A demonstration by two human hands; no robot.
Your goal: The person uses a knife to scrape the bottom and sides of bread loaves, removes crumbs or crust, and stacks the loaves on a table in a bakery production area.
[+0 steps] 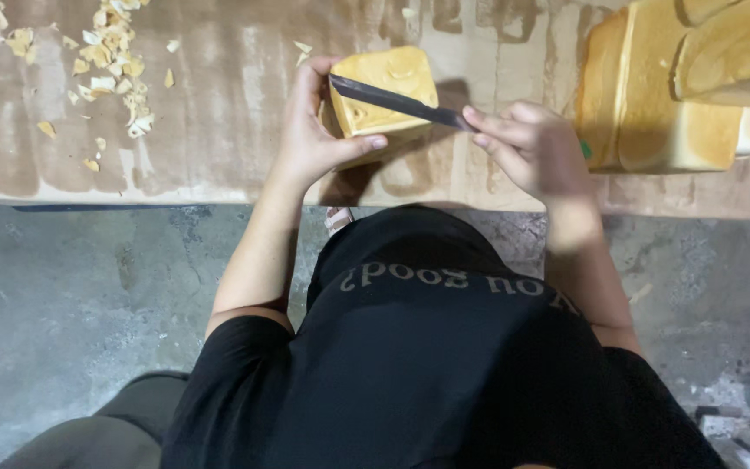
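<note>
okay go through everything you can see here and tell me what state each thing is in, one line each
Left hand: gripping the yellow block.
Right hand: holding the knife.
Yellow block: held on the bench, marks cut in its top face.
Knife: blade laid across the block.
Shavings: scattered loose on the bench.
Large blocks: resting at right, untouched.

A pale yellow wooden block [388, 91] stands tilted on the bench edge, a dark blade [401, 102] laid flat across its face

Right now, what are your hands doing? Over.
Left hand grips yellow block. Right hand holds dark blade across it. Shavings lie left, clear.
</note>
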